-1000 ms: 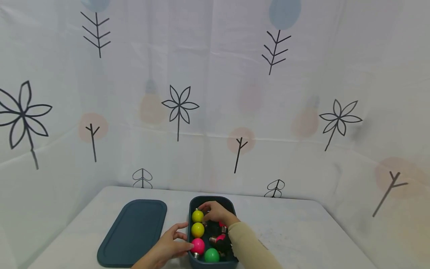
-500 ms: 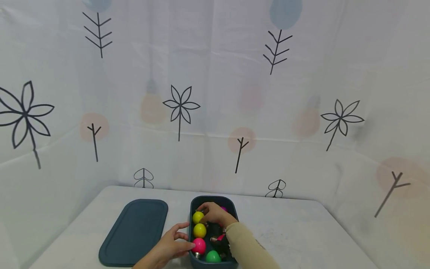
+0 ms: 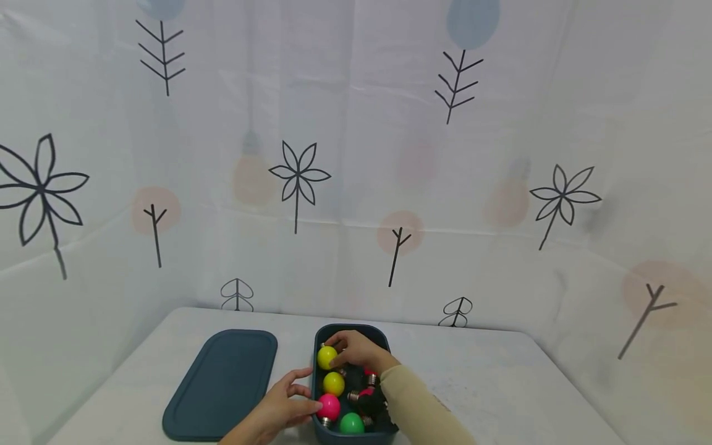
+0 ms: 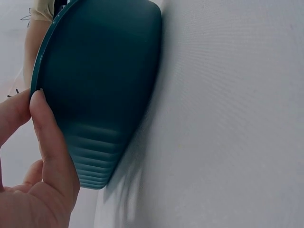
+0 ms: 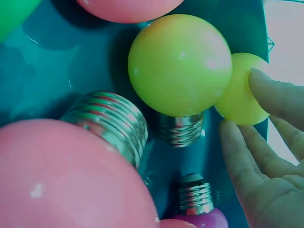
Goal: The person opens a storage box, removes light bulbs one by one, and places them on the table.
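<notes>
A dark blue-green box (image 3: 358,439) holds several coloured light bulbs. At its far left, a yellow light bulb (image 5: 241,92) sits between the thumb and fingertips of my right hand (image 3: 358,352). Just nearer lies a second yellow bulb (image 3: 334,384), its metal screw base (image 5: 181,129) showing in the right wrist view. My left hand (image 3: 280,405) pinches the box's left rim, thumb inside and forefinger against the outer wall (image 4: 99,71). By that thumb lies a pink bulb (image 3: 329,408). Toward the front is a green bulb (image 3: 351,424).
On the white table (image 3: 473,383), a flat dark blue lid (image 3: 222,386) lies left of the box. More bulbs fill the box's right side, partly covered by my right forearm (image 3: 417,402). A patterned white cloth (image 3: 356,259) hangs behind the table.
The nearer yellow bulb has shifted slightly right and toward me, while the far one has moved only a little under my right fingers. My left hand stays at the rim.
</notes>
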`<control>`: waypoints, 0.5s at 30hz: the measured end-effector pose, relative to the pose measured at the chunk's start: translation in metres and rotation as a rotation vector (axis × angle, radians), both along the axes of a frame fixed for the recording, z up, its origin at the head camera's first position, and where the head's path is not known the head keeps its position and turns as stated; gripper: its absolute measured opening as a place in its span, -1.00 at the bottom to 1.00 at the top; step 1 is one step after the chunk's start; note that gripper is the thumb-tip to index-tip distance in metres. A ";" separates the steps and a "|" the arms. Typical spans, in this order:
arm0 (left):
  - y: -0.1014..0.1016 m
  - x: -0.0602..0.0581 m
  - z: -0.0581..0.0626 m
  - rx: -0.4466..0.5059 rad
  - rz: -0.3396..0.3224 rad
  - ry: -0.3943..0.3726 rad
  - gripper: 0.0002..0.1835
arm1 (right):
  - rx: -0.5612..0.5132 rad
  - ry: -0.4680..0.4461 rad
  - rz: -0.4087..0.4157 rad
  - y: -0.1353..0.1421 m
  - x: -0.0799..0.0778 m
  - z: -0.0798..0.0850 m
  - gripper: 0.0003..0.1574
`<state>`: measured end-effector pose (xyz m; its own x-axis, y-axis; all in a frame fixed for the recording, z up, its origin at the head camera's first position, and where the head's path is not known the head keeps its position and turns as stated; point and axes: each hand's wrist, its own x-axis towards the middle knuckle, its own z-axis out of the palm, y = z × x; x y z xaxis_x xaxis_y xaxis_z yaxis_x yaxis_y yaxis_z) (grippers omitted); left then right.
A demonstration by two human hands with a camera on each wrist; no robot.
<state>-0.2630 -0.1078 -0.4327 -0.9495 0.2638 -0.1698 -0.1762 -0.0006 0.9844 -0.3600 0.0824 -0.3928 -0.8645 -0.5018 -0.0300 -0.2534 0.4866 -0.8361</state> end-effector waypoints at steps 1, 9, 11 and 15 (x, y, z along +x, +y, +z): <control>0.000 0.000 0.000 0.001 -0.001 0.000 -0.20 | -0.002 -0.001 0.004 0.001 0.000 0.001 -0.62; 0.001 0.001 0.001 0.023 -0.010 -0.007 -0.20 | -0.042 -0.001 0.029 0.009 0.006 0.014 -0.61; 0.002 0.001 0.001 0.027 -0.012 -0.003 -0.20 | -0.057 -0.005 0.032 0.010 0.007 0.016 -0.61; 0.001 0.003 0.001 0.034 -0.013 0.007 -0.21 | -0.071 0.002 0.038 0.013 0.011 0.021 -0.59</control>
